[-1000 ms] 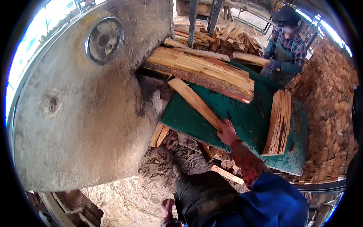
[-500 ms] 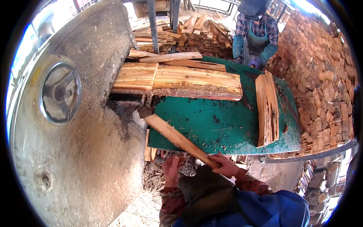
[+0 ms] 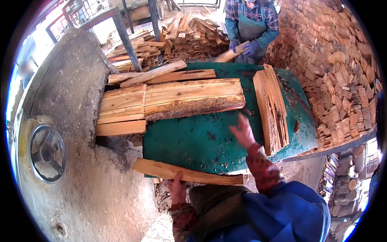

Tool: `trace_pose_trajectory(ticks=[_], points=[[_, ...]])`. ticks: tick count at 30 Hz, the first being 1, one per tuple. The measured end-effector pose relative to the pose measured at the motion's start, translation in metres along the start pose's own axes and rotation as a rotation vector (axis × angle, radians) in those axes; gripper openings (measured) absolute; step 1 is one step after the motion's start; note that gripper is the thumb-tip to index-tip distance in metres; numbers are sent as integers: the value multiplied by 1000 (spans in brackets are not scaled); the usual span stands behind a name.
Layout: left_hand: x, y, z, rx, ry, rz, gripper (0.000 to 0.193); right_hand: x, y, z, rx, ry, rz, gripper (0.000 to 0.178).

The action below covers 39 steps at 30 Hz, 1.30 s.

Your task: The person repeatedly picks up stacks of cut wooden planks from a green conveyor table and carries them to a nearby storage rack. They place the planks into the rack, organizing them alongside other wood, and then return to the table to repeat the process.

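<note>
My left hand (image 3: 176,189) is closed on a split wooden slat (image 3: 193,172), held level along the near edge of the green table (image 3: 197,141). Fingers apart, my right hand (image 3: 244,131) reaches over the table with nothing in it. It is just short of the right end of a row of boards (image 3: 193,97) with a dark, bark-like near side. These boards butt against a second set of boards (image 3: 121,105) lying beside the big metal housing. A shorter board (image 3: 121,128) lies along their near side. To the right of that hand, a cracked slab (image 3: 271,111) lies crosswise on the table.
The metal housing with its handwheel (image 3: 48,153) rises on the left. Across the table a co-worker (image 3: 252,28) in blue gloves holds a piece of wood (image 3: 231,52). Loose slats (image 3: 161,74) lie behind the boards. A tall stack of split wood (image 3: 342,80) stands at right.
The slat has passed from my right hand to my left. My right hand has moved forward over the table. A board now lies along the left boards' near side. The co-worker now holds wood.
</note>
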<state>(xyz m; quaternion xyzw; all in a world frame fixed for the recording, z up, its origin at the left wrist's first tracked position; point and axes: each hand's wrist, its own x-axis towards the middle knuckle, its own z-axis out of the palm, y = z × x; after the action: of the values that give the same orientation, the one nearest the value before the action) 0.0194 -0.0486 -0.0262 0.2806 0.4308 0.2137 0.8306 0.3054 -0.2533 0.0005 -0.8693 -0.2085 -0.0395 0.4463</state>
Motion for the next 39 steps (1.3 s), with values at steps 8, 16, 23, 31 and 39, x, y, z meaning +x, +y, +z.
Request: trace_pose_trajectory(ticks=[8, 16, 23, 31, 39], points=[[8, -8, -4, 49, 45, 9, 49, 75, 49, -5, 291, 202, 235, 53], [6, -4, 5, 119, 89, 2, 53, 53, 36, -26, 57, 174, 301, 51], [13, -8, -2, 136, 81, -26, 43, -2, 20, -37, -341, -82, 107, 63], [12, -10, -3, 115, 51, -14, 41, 6, -3, -10, -506, -210, -248, 60], [6, 1, 5, 119, 39, -44, 44, 25, -41, 62, -504, -374, -288, 65]])
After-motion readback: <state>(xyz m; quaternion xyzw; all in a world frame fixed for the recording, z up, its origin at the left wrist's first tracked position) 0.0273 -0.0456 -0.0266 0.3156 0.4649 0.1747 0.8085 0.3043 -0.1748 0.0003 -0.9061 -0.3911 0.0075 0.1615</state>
